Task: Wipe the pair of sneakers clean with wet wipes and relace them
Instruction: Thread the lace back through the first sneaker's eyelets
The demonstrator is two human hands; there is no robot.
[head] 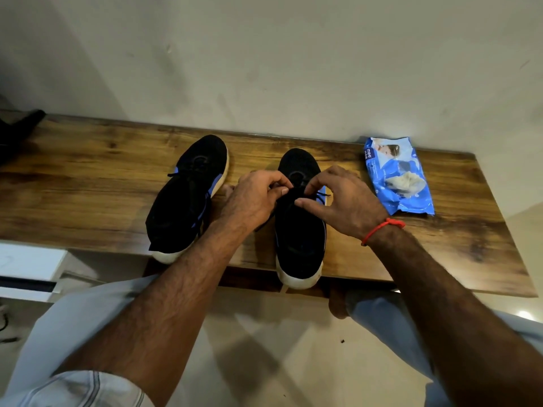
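Low wooden bench (88, 177) against a plain pale wall, tiled floor below, pale trouser legs tucked in close at its front edge. Two black knit sneakers with white soles set side by side, toes to the wall and heels to the sitter, probably so that the lace rows run straight away from the eyes and both hands meet over the tongue. Left sneaker (188, 198) angled, parked apart and untouched, black lace visible across its eyelets, looks already threaded. Right sneaker (299, 230) pulled so close that its heel overhangs the bench edge, likely for easier reach. Left hand (255, 198) curled over the throat of that shoe, thumb and forefinger pinched on the black shoelace (321, 195). Right hand (343, 201), red thread at the wrist, mirrored opposite: forefinger and thumb closed on a lace strand, remaining fingers bent loosely. Loose lace end poking out to the right beneath it. Judged as lacing or knotting near the top eyelets, wiping probably finished. Blue wet wipes pack (399, 177) off to the right near the wall, just beside the worked shoe, flap seemingly open with a white wipe showing.
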